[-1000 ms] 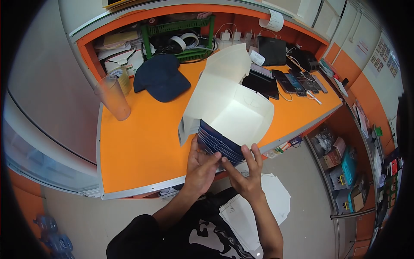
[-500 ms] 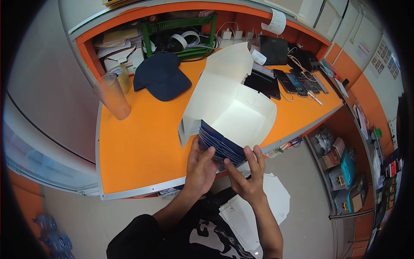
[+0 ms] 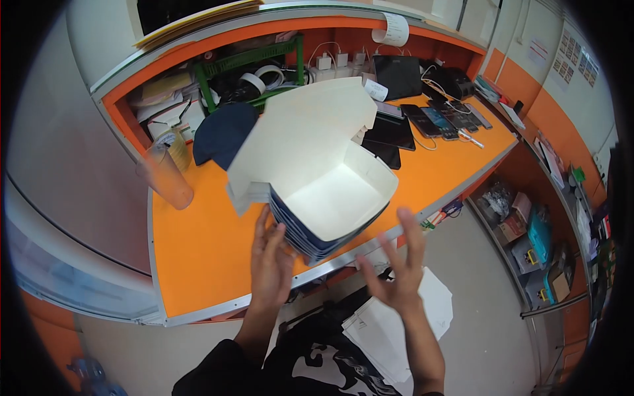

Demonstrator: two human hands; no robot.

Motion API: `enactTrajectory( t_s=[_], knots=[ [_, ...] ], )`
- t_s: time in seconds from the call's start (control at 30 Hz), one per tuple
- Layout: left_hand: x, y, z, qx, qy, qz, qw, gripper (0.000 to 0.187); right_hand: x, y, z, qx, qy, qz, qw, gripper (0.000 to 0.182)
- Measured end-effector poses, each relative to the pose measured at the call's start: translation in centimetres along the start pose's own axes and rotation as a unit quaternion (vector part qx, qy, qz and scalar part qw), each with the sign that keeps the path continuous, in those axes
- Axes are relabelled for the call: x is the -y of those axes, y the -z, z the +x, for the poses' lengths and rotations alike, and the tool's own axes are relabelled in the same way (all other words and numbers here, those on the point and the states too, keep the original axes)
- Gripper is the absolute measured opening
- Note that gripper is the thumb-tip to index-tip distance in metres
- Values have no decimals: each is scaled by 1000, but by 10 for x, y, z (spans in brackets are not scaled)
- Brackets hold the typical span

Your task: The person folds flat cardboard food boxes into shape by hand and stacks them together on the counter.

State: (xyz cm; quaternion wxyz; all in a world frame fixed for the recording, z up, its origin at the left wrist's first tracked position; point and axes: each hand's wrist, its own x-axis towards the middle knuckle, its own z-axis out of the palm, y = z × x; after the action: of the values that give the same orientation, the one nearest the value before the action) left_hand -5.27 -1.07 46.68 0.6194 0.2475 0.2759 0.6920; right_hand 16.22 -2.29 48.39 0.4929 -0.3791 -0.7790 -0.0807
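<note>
Nested cardboard boxes (image 3: 343,198): tilted above the near edge of an orange bench (image 3: 191,264), smooth on top and edged with metal; cannot tell whether resting on it or held clear. From the left: a tall, tapering tumbler (image 3: 170,185) of see-through plastic, then a yellowish tape roll (image 3: 177,148) just beside it, round and glossy. Next, a dark blue fabric cap (image 3: 224,135), partly covered by the boxes' pale flap. Behind, a green plastic crate (image 3: 251,64) with dark cords and white rolls inside. To the right, flat glassy phones (image 3: 446,122) close together, with a white cable among them.

Left hand (image 3: 271,267): half open, fingers loosely curved, fingertips against the boxes' near left side; cannot tell how firm the hold. Right hand (image 3: 399,280): wide open, fingers spread and slightly blurred, free of any object, just off the near right side.

On the boxes: matte cream inside, squarish with rounded corners, broad flap up toward the back left; outside, dark blue walls layered closely one within another.
</note>
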Motion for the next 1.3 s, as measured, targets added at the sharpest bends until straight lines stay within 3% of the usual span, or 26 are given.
enactTrajectory(
  t_s=[0.1, 0.17, 0.2, 0.27, 0.33, 0.37, 0.43, 0.47, 0.6, 0.67, 0.7, 0.77, 0.9, 0.97, 1.07, 1.2, 1.3],
  knots=[
    [-13, 10, 2, -33, -77, 136, 987, 61, -20, 13, 31, 64, -33, -7, 997, 74],
    [-22, 14, -2, -56, -155, 275, 947, 65, -31, 13, 46, 106, -53, -6, 993, 75],
    [-22, 16, -3, -52, -156, 279, 946, 65, -36, 12, 53, 133, -90, 17, 987, 79],
    [-20, 22, -4, 27, -216, 342, 914, 90, -49, 9, 65, 157, -129, 43, 978, 83],
    [-14, 11, -2, 34, -219, 400, 889, 100, -67, -2, 68, 227, -232, 166, 931, 94],
    [-12, 6, -1, 40, -223, 453, 862, 110, -74, -8, 65, 224, -233, 166, 932, 94],
    [-8, 5, 2, 66, -193, 464, 862, 113, -87, -21, 59, 251, -236, 334, 877, 101],
    [-6, 5, 4, 89, -162, 475, 860, 116, -90, -28, 55, 249, -235, 331, 879, 101],
    [5, 17, 12, 66, -181, 474, 859, 117, -76, -41, 41, 212, -247, 349, 879, 101],
    [-1, 22, 13, 71, -216, 552, 802, 115, -68, -45, 33, 163, -215, 353, 896, 100],
    [-2, 20, 11, 73, -215, 553, 802, 115, -61, -45, 30, 161, -217, 353, 896, 100],
    [-4, 15, 8, 81, -206, 479, 850, 112, -47, -44, 28, 126, -285, 392, 866, 101],
    [0, 19, 3, 48, -215, 497, 839, 111, -40, -47, 23, 67, -296, 446, 842, 103],
    [-3, 11, 0, 11, -175, 412, 894, 110, -42, -48, 22, 131, -263, 381, 877, 100],
    [-2, 16, 2, 1, -192, 463, 866, 108, -47, -53, 16, 127, -234, 332, 905, 97],
    [-5, 10, 5, 44, -225, 454, 861, 107, -45, -49, 15, 140, -240, 328, 903, 100],
    [-7, 10, 4, 40, -173, 427, 887, 114, -45, -48, 15, 146, -257, 362, 884, 102]
  ],
)
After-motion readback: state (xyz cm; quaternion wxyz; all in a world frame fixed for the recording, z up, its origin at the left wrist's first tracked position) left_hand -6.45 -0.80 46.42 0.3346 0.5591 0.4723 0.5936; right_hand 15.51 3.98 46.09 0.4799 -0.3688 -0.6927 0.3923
